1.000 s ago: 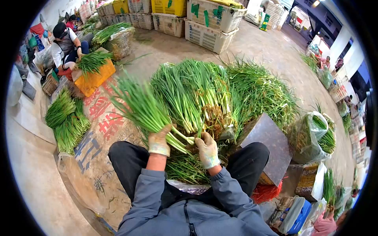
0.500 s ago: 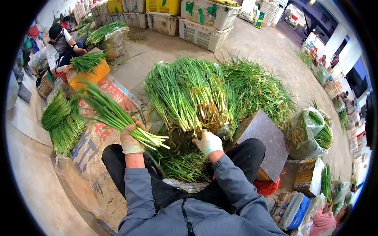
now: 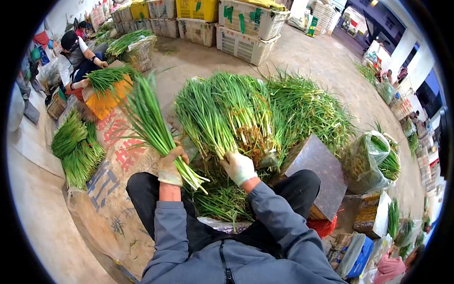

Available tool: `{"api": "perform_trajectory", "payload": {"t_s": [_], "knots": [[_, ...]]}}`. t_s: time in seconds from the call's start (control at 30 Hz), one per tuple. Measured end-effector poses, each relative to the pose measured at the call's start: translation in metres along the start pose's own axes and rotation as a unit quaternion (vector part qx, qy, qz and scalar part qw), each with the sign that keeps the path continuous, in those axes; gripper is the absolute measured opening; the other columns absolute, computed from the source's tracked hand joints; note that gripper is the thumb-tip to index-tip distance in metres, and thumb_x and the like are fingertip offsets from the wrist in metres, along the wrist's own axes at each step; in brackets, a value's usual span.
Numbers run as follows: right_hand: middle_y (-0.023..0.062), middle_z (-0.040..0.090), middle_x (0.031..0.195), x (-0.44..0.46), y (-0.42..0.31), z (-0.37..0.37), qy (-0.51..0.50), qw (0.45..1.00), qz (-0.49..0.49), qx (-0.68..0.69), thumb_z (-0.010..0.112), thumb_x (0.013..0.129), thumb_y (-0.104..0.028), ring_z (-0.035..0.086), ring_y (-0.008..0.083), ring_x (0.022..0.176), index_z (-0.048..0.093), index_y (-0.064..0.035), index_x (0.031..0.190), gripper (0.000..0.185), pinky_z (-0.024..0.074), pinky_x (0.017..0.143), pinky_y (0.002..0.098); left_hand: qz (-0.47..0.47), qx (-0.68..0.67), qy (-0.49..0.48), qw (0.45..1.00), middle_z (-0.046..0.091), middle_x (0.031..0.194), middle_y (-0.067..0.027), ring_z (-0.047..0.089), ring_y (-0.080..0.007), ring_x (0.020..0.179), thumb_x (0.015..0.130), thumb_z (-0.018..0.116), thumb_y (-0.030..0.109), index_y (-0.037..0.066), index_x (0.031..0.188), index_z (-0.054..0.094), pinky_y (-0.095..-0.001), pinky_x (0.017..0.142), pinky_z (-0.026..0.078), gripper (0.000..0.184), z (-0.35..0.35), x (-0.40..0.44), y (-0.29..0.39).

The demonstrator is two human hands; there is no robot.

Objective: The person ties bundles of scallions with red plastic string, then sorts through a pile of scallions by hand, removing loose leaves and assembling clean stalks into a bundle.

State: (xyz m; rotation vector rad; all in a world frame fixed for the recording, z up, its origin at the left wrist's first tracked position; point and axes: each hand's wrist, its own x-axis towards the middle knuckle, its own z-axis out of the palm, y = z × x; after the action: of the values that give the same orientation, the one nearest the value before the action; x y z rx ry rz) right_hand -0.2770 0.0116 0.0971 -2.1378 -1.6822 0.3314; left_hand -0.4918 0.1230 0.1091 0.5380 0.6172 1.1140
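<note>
My left hand (image 3: 171,166), in a stained glove, is wrapped round a bunch of long green stalks (image 3: 153,124), white ends pointing down and right, leaves up and left. My right hand (image 3: 238,167), gloved too, is closed at the lower pale ends of the big heap of stalks (image 3: 213,113); its fingertips touch the stalks there, and what they pinch is too small to make out. Brown roots and dry leaves (image 3: 250,139) show just above my right hand. Loose green leaves (image 3: 222,203) lie between my knees.
A dark-topped box (image 3: 319,173) stands by my right knee, with a stuffed plastic bag (image 3: 371,163) beyond. Looser greens (image 3: 309,111) lie behind it. Trimmed bundles (image 3: 78,149) lie at left. A co-worker (image 3: 75,61) sits at upper left by an orange board (image 3: 108,100). Crates (image 3: 246,45) stand ahead.
My hands were together at the bunch, then parted. The bunch in my left hand swung left, then back more upright. My right hand has moved slightly left and up to the heap's pale ends.
</note>
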Motion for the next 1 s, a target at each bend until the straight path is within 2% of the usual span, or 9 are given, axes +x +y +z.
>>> {"api": "perform_trajectory", "payload": {"t_s": [0.1,0.23,0.3,0.4,0.43,0.5,0.57,0.63,1.0], "knots": [[0.0197,0.068,0.082,0.038,0.017,0.027,0.070,0.996,-0.019,-0.043,0.066,0.089,-0.040,0.068,0.0379,0.079,0.068,-0.0059,0.096,0.035,0.0542,0.073,0.0470,-0.020,0.023,-0.021,0.999,0.063,0.078,-0.0061,0.064,-0.0205,0.057,0.076,0.080,0.004,0.003,0.104,0.062,-0.0347,0.050,0.055,0.033,0.005,0.001,-0.013],[0.0219,0.069,0.089,0.048,0.019,0.008,-0.022,0.994,0.105,0.004,0.064,0.088,-0.039,0.068,0.0391,0.082,0.073,-0.0052,0.093,0.035,0.0541,0.075,0.0468,-0.049,0.129,0.057,0.989,0.064,0.075,-0.0093,0.065,-0.0212,0.057,0.075,0.079,0.006,0.002,0.098,0.064,-0.0336,0.049,0.055,0.028,0.006,-0.001,-0.019],[0.0177,0.071,0.086,0.041,0.038,0.002,0.031,0.995,0.027,0.093,0.065,0.087,-0.034,0.069,0.0312,0.074,0.073,-0.0028,0.096,0.034,0.0540,0.071,0.0416,-0.035,0.116,0.020,0.992,0.070,0.085,-0.0138,0.069,-0.0232,0.066,0.076,0.081,0.010,0.000,0.099,0.064,-0.0334,0.057,0.057,0.031,0.012,-0.012,-0.017],[0.0004,0.064,0.073,0.016,0.037,-0.014,-0.003,0.928,0.076,0.364,0.068,0.088,-0.024,0.057,0.0083,0.062,0.071,-0.0002,0.096,0.025,0.0463,0.056,0.0252,-0.069,0.112,-0.003,0.991,0.071,0.107,-0.0195,0.073,-0.0268,0.082,0.077,0.081,0.012,-0.004,0.108,0.066,-0.0356,0.061,0.059,0.039,0.008,-0.008,-0.031],[-0.0004,0.063,0.072,0.004,0.019,-0.025,-0.003,0.920,0.097,0.379,0.068,0.088,-0.024,0.056,0.0069,0.061,0.071,-0.0010,0.095,0.024,0.0450,0.054,0.0240,-0.058,0.117,-0.024,0.991,0.072,0.108,-0.0184,0.073,-0.0272,0.085,0.077,0.079,0.010,-0.006,0.112,0.065,-0.0366,0.063,0.059,0.041,0.015,-0.011,-0.030],[0.0017,0.065,0.075,-0.015,0.008,-0.016,-0.031,0.907,0.126,0.402,0.068,0.088,-0.021,0.059,0.0103,0.065,0.069,0.0000,0.092,0.022,0.0480,0.059,0.0266,-0.073,0.118,-0.007,0.990,0.072,0.108,-0.0177,0.073,-0.0274,0.087,0.078,0.077,0.008,-0.006,0.111,0.066,-0.0365,0.065,0.059,0.038,0.022,-0.011,-0.038],[0.0074,0.067,0.078,-0.032,-0.018,-0.024,-0.011,0.948,0.045,0.315,0.068,0.087,-0.021,0.064,0.0165,0.071,0.067,0.0017,0.092,0.024,0.0514,0.068,0.0306,-0.100,0.105,-0.024,0.989,0.071,0.106,-0.0128,0.071,-0.0247,0.088,0.074,0.081,0.005,-0.004,0.114,0.065,-0.0360,0.072,0.059,0.044,0.015,0.002,-0.053],[0.0169,0.069,0.085,-0.039,-0.023,-0.016,-0.041,0.968,0.016,0.247,0.069,0.084,-0.027,0.068,0.0290,0.080,0.067,0.0000,0.093,0.029,0.0531,0.076,0.0367,-0.022,0.185,-0.010,0.982,0.071,0.104,-0.0090,0.069,-0.0225,0.089,0.071,0.084,0.003,0.000,0.115,0.065,-0.0366,0.078,0.057,0.048,0.014,0.003,-0.060],[0.0159,0.070,0.087,-0.043,-0.020,-0.010,-0.142,0.964,0.003,0.225,0.074,0.081,-0.033,0.067,0.0280,0.079,0.067,0.0001,0.097,0.037,0.0529,0.073,0.0372,-0.073,0.239,0.029,0.968,0.069,0.107,-0.0091,0.065,-0.0243,0.091,0.068,0.085,-0.004,0.001,0.117,0.063,-0.0368,0.082,0.054,0.054,-0.003,0.000,-0.066]]}}
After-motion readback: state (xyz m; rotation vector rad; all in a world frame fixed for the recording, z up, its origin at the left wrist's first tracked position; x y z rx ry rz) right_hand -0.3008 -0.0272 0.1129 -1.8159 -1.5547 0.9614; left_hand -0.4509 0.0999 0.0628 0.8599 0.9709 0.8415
